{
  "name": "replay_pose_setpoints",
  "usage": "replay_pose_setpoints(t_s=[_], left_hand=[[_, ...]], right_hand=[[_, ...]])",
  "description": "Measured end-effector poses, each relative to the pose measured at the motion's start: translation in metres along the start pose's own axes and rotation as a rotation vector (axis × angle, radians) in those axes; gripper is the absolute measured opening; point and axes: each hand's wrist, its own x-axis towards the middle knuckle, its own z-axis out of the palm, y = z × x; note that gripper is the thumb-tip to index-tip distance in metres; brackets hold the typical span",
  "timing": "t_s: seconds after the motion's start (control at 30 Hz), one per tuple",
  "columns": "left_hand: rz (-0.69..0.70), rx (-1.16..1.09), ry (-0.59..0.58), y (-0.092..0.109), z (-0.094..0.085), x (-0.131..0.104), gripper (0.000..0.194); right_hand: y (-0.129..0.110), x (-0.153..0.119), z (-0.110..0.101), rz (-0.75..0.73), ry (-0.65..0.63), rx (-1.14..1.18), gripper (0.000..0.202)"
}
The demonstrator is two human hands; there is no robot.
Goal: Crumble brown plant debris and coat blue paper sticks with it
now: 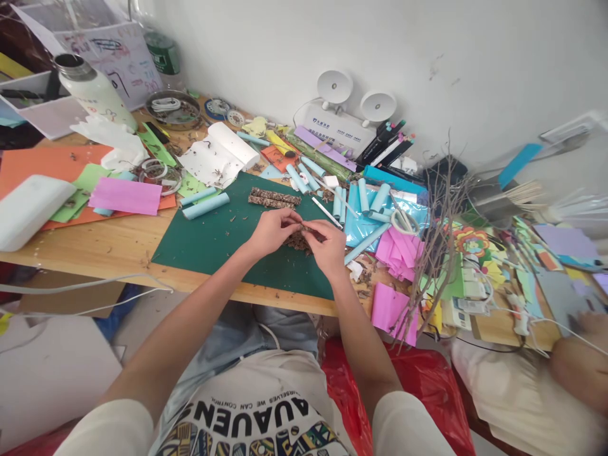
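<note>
Over the green cutting mat [209, 237], my left hand [274, 232] and my right hand [327, 244] meet with fingertips pinched close together. A small brown, bark-like piece shows between the fingers of both. Just below them lies a pile of brown crumbly flakes [298, 242], partly covered by my hands. Beyond my left hand, two rolls coated in brown flakes [274, 197] rest side by side on the mat. A thin white stick [327, 212] lies past my right hand.
Light-blue paper tubes [206, 206] lie around the mat. Dry branches [437, 234] and pink paper [399, 253] stand to the right. A bottle [92, 88] and white paper roll [232, 145] are at the left. Another person's arm [582, 361] is at far right.
</note>
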Motion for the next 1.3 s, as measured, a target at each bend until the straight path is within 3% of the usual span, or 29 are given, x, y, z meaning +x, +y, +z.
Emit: replay_pose_setpoints(t_s=[0.1, 0.23, 0.33, 0.47, 0.6, 0.7, 0.83, 1.0, 1.2, 1.3], left_hand=[[-0.008, -0.061, 0.011, 0.003, 0.001, -0.001, 0.017], [0.09, 0.058, 0.017, 0.006, -0.005, -0.001, 0.01], [0.137, 0.219, -0.052, 0.004, -0.009, 0.0, 0.011], [0.244, 0.447, -0.121, -0.001, -0.01, -0.003, 0.014], [0.324, 0.679, -0.162, -0.005, -0.008, -0.01, 0.021], [0.285, 0.813, -0.173, -0.004, -0.007, -0.014, 0.021], [0.237, 0.743, -0.199, -0.002, -0.007, -0.014, 0.021], [0.301, 0.577, -0.124, 0.001, -0.01, -0.014, 0.026], [0.296, 0.572, -0.105, 0.002, -0.007, -0.018, 0.026], [0.281, 0.57, -0.108, -0.001, -0.004, -0.02, 0.024]], right_hand=[[0.0, -0.001, 0.0, -0.021, 0.083, -0.022, 0.018], [0.005, 0.002, -0.008, 0.001, 0.118, -0.012, 0.021], [0.008, 0.002, -0.014, 0.036, 0.017, -0.065, 0.027], [0.011, -0.002, -0.021, -0.03, -0.145, -0.169, 0.036], [0.015, -0.007, -0.023, -0.026, -0.166, -0.286, 0.035], [0.02, -0.008, -0.019, -0.035, -0.199, -0.364, 0.033], [0.023, -0.008, -0.016, -0.02, -0.131, -0.298, 0.025], [0.011, -0.005, -0.023, 0.016, 0.027, -0.118, 0.02], [0.01, -0.007, -0.015, -0.021, -0.179, -0.195, 0.022], [0.015, -0.01, -0.007, -0.053, -0.18, -0.244, 0.018]])
